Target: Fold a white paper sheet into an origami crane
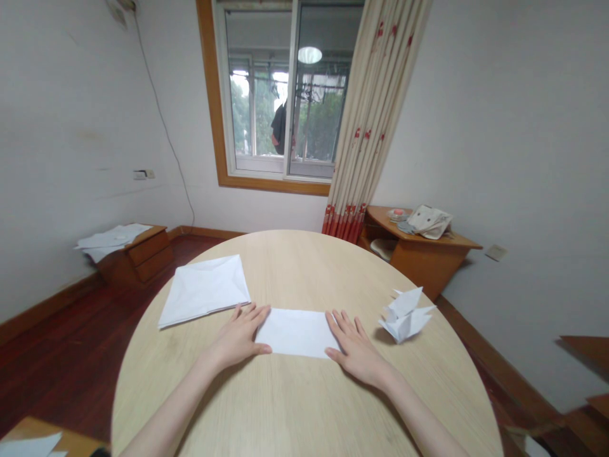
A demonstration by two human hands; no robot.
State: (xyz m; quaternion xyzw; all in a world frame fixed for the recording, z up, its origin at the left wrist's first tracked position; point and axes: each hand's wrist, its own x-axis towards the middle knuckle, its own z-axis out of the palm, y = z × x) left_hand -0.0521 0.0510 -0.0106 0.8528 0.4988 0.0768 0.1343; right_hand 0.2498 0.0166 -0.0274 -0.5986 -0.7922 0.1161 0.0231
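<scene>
Round table [299,412] bears paper [297,333]; beyond the window [292,95], probably trees [320,127].

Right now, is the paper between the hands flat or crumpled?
Flat: the paper lies smooth on the table, long edges straight, left hand and right hand at opposite ends.

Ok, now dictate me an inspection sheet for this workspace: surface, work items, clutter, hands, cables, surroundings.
Surface: round table, pale wood-look top.
Work items: white paper rectangle flat between the hands; paper stack beyond it to the left; folded paper shape to the right.
Clutter: loose papers on the drawer unit; pale cloth item on the corner desk.
Hands: left hand and right hand open, resting on opposite ends of the rectangle.
Cables: one thin cable down the wall, apart from the table.
Surroundings: window, patterned curtain.
</scene>
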